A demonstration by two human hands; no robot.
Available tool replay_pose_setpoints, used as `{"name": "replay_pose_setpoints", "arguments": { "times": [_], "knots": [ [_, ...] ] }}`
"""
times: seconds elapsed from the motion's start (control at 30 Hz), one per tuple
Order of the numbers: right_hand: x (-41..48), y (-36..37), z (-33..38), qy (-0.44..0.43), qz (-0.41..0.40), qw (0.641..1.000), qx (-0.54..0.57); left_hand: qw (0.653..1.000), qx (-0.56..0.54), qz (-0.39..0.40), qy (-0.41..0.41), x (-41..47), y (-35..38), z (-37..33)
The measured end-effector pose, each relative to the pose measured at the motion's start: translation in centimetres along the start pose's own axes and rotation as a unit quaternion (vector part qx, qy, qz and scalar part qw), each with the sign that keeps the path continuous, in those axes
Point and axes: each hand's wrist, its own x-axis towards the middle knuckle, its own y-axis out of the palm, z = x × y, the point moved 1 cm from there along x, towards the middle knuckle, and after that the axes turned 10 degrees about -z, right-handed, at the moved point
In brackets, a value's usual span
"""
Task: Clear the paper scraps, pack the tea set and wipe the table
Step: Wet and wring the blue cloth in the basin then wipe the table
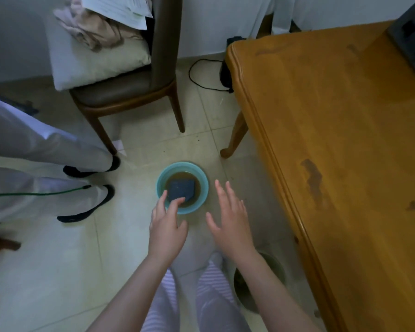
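A light blue basin stands on the tiled floor, holding brownish water and a dark blue cloth. My left hand reaches over the basin's near rim with fingers spread, fingertips over the cloth's near edge. My right hand hovers open just right of the basin, holding nothing. The wooden table fills the right side, with dark wet-looking patches on its top. A white paper scrap lies on the floor by the chair leg.
A brown chair with a cushion, cloth and papers stands behind the basin. Another person's legs in white trousers and dark shoes stand at the left. A round bin sits under my right forearm. A black cable lies on the floor.
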Motion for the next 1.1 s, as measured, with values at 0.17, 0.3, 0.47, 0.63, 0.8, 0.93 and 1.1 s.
{"name": "replay_pose_setpoints", "arguments": {
  "times": [0.17,0.3,0.47,0.63,0.8,0.93,1.1],
  "knots": [
    [1.4,3.8,-2.4,0.005,0.008,1.000,-0.001,1.000,0.006,0.005,0.012,2.2,3.7,2.2],
    [2.3,8.3,-3.8,0.026,0.002,1.000,0.017,1.000,0.008,0.021,0.020,4.0,7.3,6.1],
    [4.5,16.3,-5.9,0.025,-0.012,1.000,0.010,1.000,-0.011,0.008,0.004,7.0,13.1,11.6],
    [8.0,25.0,-9.1,0.026,-0.001,1.000,-0.012,0.998,-0.040,-0.026,-0.039,10.7,19.7,17.7],
    [13.8,33.8,-14.1,0.028,-0.007,0.999,-0.043,0.999,-0.005,-0.019,-0.036,17.5,26.8,23.9],
    [20.0,40.4,-18.0,0.014,0.015,0.998,-0.059,0.998,0.054,-0.010,0.015,23.6,32.9,29.0],
    [25.9,48.8,-22.4,-0.065,0.149,0.965,-0.207,0.994,0.094,0.054,-0.029,29.0,40.4,35.0]
  ]
}}
